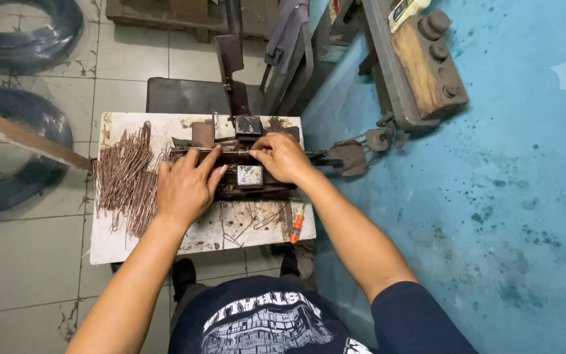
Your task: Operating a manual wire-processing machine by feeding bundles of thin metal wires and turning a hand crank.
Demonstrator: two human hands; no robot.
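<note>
- Even, soft daylight, fairly bright; faint shadows under both hands.
- Mild glare right of the right hand [283, 157].
- Wide-angle bending at edges; sharp centre.

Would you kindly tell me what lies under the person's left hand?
The left hand rests flat on the dark metal jig, beside the wire pieces. Whatever lies directly beneath the palm is covered.

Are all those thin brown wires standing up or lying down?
Lying down. The thin brown metal wires lie flat in a loose pile on the worn white table, beside the left hand.
</note>
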